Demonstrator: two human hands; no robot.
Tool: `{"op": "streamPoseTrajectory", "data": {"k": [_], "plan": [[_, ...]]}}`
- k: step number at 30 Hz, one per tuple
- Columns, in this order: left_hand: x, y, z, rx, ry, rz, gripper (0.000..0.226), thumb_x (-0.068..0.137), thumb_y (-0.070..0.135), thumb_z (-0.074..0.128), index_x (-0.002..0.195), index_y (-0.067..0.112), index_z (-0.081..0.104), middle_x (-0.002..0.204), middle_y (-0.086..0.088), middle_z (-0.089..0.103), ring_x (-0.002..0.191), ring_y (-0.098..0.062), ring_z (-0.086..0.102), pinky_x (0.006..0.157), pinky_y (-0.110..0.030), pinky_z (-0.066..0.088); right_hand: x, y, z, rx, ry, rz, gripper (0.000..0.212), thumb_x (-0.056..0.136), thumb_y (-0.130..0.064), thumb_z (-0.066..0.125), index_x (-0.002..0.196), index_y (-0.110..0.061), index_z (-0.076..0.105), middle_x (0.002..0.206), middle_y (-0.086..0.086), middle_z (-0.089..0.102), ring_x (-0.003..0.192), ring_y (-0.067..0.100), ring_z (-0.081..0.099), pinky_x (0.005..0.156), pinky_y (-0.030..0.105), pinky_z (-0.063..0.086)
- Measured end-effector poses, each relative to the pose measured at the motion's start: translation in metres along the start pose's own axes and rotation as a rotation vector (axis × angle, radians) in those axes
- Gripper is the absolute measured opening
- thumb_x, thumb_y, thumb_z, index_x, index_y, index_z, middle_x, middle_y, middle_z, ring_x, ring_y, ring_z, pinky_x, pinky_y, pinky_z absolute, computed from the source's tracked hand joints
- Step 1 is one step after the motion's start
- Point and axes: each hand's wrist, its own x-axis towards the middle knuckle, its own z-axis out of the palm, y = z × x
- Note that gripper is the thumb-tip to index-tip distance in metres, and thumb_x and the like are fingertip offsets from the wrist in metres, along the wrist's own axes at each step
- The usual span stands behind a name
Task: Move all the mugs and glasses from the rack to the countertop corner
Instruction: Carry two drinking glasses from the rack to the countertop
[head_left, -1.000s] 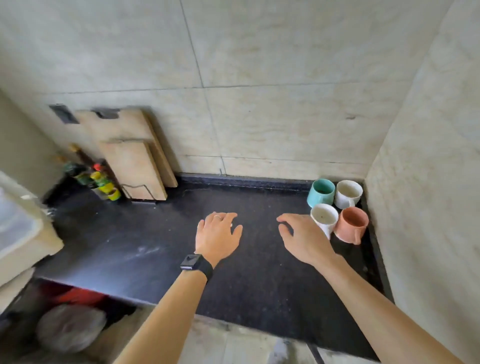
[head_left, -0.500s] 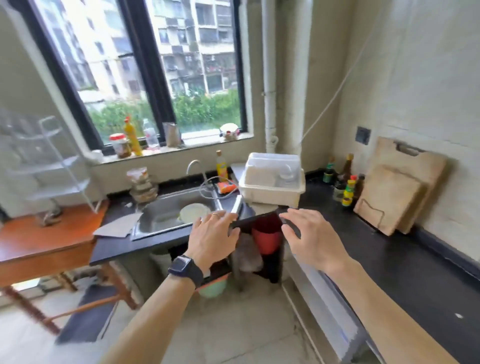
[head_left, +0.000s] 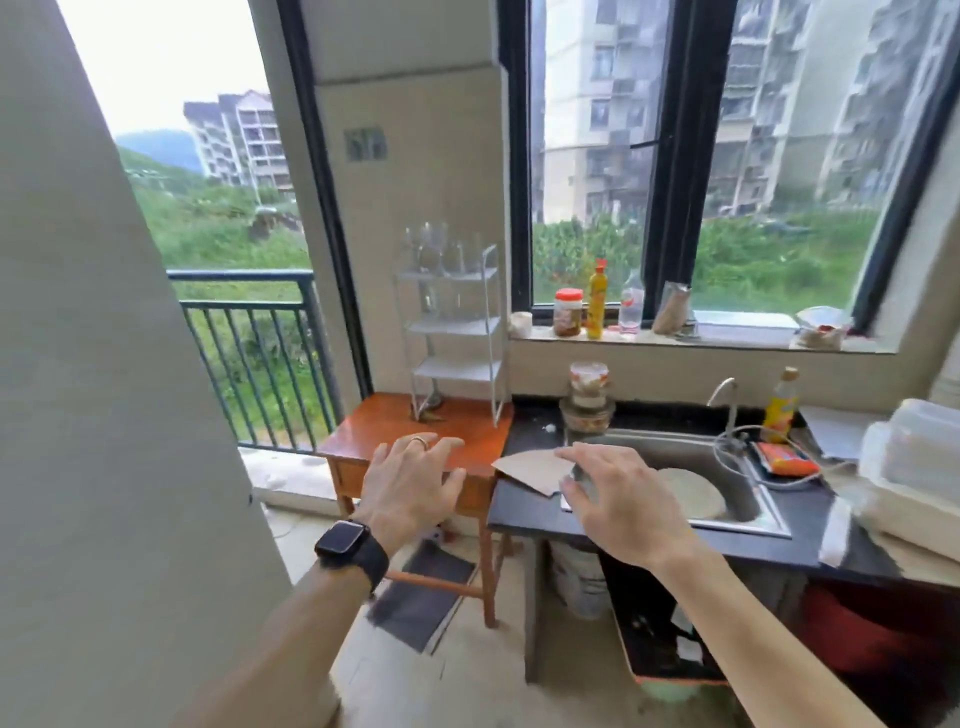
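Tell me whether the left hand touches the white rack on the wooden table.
Apart. In the head view, bare tabletop shows between the left hand and the rack.

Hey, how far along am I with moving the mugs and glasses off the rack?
Done, it seems: no mugs show on the white rack, though where they went is out of view. In hand: nothing; the left hand and right hand are both open and hold nothing. Left: the clear glasses on the rack's top shelf are yet to be carried over.
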Motion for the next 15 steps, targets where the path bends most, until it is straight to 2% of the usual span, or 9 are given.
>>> {"op": "streamPoseTrajectory", "data": {"k": [5, 15], "plan": [[0.046, -0.079, -0.013, 0.009, 0.030, -0.065, 0.051, 0.097, 0.052, 0.041, 0.146, 0.039, 0.040, 0.152, 0.002, 0.046, 0.142, -0.022, 0.038, 0.118, -0.047, 0.027, 0.081, -0.046, 0.034, 0.005, -0.045, -0.077, 0.044, 0.100, -0.041, 0.047, 0.143, -0.035, 0.050, 0.147, -0.013, 0.052, 0.140, 0.013, 0.039, 0.114, 0.033, 0.032], [0.200, -0.172, 0.008, -0.011, 0.076, -0.094, 0.050, 0.097, 0.052, 0.040, 0.146, 0.040, 0.040, 0.153, 0.003, 0.044, 0.140, -0.022, 0.041, 0.115, -0.046, 0.030, 0.267, -0.048, 0.113, 0.045, -0.022, -0.119, 0.040, 0.099, -0.044, 0.048, 0.137, -0.034, 0.055, 0.141, -0.012, 0.058, 0.135, 0.014, 0.045, 0.106, 0.036, 0.042]]}}
